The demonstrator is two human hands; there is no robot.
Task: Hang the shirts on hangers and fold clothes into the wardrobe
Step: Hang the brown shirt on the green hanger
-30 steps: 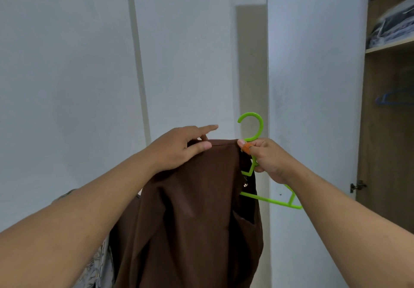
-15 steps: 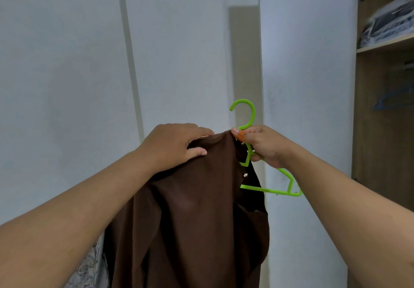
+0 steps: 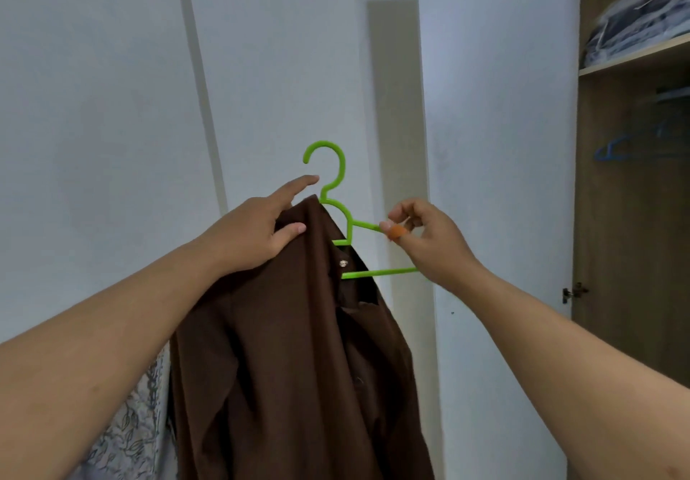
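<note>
We hold a brown shirt (image 3: 298,349) up before the white wall, our left hand (image 3: 257,233) gripping its shoulder over a green hanger (image 3: 338,196). Our right hand (image 3: 422,235) pinches the hanger's bare right arm. At far right the wardrobe (image 3: 631,181) stands open, a blue hanger (image 3: 612,151) inside.
</note>
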